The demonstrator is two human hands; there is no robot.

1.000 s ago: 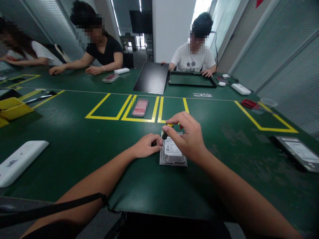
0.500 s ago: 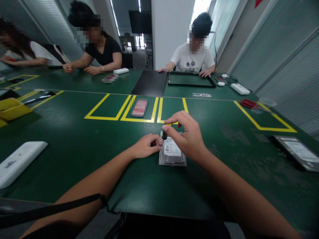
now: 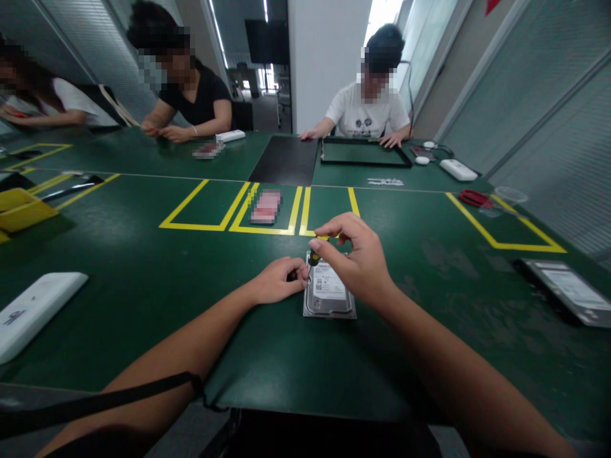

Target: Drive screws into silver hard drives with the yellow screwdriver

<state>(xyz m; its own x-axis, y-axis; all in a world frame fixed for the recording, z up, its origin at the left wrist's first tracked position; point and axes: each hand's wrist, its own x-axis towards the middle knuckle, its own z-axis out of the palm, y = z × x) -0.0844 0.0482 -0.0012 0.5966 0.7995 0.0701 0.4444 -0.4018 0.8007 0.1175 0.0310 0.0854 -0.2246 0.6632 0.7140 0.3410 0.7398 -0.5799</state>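
A: What lies nearest?

B: Both forearms reach out over the near edge of the green bench (image 3: 143,267). Between the hands lies a hard drive (image 3: 329,299), flat, label up, its long axis running near to far.

A: And the hands?

B: The left hand (image 3: 277,280) rests on the bench at the drive's left edge, fingers curled in and pinched at the far-left corner; what it pinches, if anything, is too small to tell. The right hand (image 3: 358,261) hangs over the drive's far end, fingertips closed around the yellow-and-black handle of a small screwdriver (image 3: 315,253). The tool stands nearly upright, its tip down at that same far-left corner.

A: So which hand is closer to that corner?

B: Both meet there: the left from the side, the right from above.

A: What's around?

B: A white device (image 3: 33,312) at the near left, another drive (image 3: 568,289) at the near right, well apart from the hands. Farther off there are yellow tape boxes (image 3: 229,207), a yellow tray (image 3: 21,210) at the left and a red tool (image 3: 477,198) at the right. At the far side three people sit, one with hands on a black frame (image 3: 365,152).
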